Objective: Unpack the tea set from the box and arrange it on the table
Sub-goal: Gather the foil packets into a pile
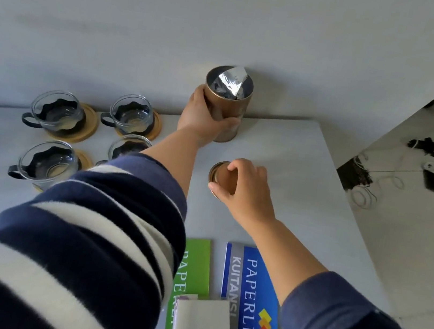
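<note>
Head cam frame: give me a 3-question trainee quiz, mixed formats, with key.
1. True or false: the copper canister has its lid on.
2. Which hand grips the canister? A) left hand B) right hand C) neither
3. Fill in: the right hand holds the canister's ____ above the table.

Key:
1. False; it is open, with a foil pouch sticking out.
2. A
3. lid
</note>
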{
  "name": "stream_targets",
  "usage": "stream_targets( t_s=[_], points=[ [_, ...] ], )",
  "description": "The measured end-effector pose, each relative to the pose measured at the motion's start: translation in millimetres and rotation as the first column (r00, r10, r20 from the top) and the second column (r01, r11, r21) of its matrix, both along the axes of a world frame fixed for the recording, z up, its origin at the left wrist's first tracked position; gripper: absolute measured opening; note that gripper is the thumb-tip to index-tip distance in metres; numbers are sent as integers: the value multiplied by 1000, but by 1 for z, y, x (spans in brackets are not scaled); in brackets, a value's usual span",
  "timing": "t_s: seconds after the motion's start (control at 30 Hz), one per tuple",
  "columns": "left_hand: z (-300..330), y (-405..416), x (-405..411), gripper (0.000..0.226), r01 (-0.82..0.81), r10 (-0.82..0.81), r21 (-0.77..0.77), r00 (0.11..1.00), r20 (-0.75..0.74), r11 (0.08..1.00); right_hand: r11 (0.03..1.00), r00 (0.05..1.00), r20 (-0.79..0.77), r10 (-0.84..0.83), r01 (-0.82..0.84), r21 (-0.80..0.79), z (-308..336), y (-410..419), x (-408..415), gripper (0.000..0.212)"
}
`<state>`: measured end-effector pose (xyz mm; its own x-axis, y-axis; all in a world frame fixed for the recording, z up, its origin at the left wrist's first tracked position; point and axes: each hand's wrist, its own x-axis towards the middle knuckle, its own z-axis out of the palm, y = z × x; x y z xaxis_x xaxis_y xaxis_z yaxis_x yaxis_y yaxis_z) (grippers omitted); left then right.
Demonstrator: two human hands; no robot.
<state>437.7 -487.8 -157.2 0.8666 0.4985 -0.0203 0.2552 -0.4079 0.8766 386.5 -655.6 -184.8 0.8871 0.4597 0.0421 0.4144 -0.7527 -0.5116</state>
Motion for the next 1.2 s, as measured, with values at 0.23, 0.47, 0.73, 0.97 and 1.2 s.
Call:
stream_targets(
  t_s=[0.23, 0.47, 0.73, 0.97, 1.2],
  points=[
    [-2, 1, 3, 97, -7, 6, -80, 1000, -18, 997, 991, 989, 134, 61, -44, -127, -13, 19, -2, 49],
    [29, -2, -13, 138, 55, -76, -277, 995, -65, 959, 976, 995, -8, 100, -100, -196, -2, 19, 0, 59],
    [72, 25, -115, 35, 82, -82, -1, 992, -98, 997, 969, 991, -33, 132, -136, -207, 56, 27, -25, 52],
    [80, 61, -264, 28, 161, -135, 99, 964, -228, 982, 923, 952, -118, 281, -302, -239, 91, 71, -128, 42],
    [54, 131, -440, 29, 126, -49, 212, 940, -338, 969, 911, 921, -248, 300, -354, -212, 67, 120, -268, 41]
  ],
)
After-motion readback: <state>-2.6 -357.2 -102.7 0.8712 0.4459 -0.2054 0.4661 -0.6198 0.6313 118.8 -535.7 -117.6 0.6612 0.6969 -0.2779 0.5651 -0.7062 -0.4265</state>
